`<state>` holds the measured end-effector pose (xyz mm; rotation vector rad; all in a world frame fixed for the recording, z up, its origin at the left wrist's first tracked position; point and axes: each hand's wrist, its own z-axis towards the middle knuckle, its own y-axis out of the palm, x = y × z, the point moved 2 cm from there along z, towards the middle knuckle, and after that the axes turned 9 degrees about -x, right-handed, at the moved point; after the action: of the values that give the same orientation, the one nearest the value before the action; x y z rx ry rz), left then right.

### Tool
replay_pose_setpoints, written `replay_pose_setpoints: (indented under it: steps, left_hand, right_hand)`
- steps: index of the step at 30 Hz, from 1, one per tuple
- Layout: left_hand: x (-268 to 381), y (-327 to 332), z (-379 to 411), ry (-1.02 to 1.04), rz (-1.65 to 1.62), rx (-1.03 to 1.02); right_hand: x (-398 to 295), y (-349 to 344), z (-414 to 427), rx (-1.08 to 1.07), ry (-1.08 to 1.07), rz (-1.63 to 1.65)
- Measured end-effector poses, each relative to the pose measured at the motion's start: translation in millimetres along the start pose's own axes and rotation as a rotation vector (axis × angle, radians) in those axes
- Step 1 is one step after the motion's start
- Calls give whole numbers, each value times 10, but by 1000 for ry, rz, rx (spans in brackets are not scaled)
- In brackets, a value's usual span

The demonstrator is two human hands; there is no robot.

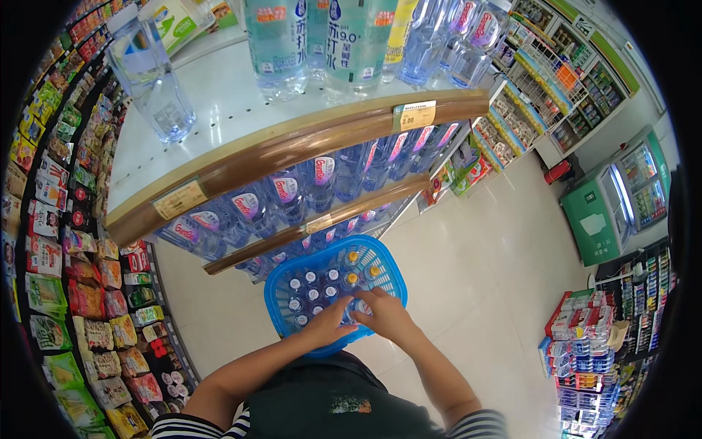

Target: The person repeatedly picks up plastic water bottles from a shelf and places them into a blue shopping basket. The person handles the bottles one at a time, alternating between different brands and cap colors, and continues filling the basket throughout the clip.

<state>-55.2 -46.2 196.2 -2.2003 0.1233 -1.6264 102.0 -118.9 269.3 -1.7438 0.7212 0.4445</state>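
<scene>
A blue plastic basket [271, 299] stands just in front of my body, against the shelf. It holds several upright bottles with white caps on its left side and bottles with yellow caps [352, 279] at its far right. My left hand [329, 325] and my right hand [388, 315] meet over the near right part of the basket. Between them is a clear plastic bottle [351, 315], gripped around its upper part from both sides. My fingers hide part of it, and its lower end is out of sight in the basket.
The shelf unit's top board [219, 126] overhangs the far side; a single tilted-looking water bottle [159, 93] and soda water bottles [359, 49] stand on it. Rows of Ganten bottles [285, 189] fill the tier below. Packaged snacks [88, 299] line the left; a green freezer [598, 214] stands right.
</scene>
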Motion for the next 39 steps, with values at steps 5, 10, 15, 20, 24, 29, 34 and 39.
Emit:
replay_pose_setpoints:
  steps: [5,10,15,20,24,29,34,39]
  left_hand:
    - [-492,509,223,22,156,88]
    - [-816,797,327,-109,242,48]
    - [-1010,821,369,-101,225,111]
    - [-1036,811,332,-101,193,43]
    - [-1079,896,335,-146,209,28]
    - [-1286,988,292,-254,309,-78]
    - [-1379,1032,190,-312,451,-170]
    - [-1369,1048,117,-262,470,-202]
  right_hand:
    - [528,551,-14,29,89,-17]
    - [906,1072,66,12,108,-72]
    - [860,1146,224,1,93,-139]
    - [845,1099,266,-88,110,-155]
    - [987,1251,278,-141,135,-161]
    - [1285,1723,386,-287,180,-161]
    - [1477,2167,515,-464,213,-190]
    - [1510,2286,598,-446,262,-166]
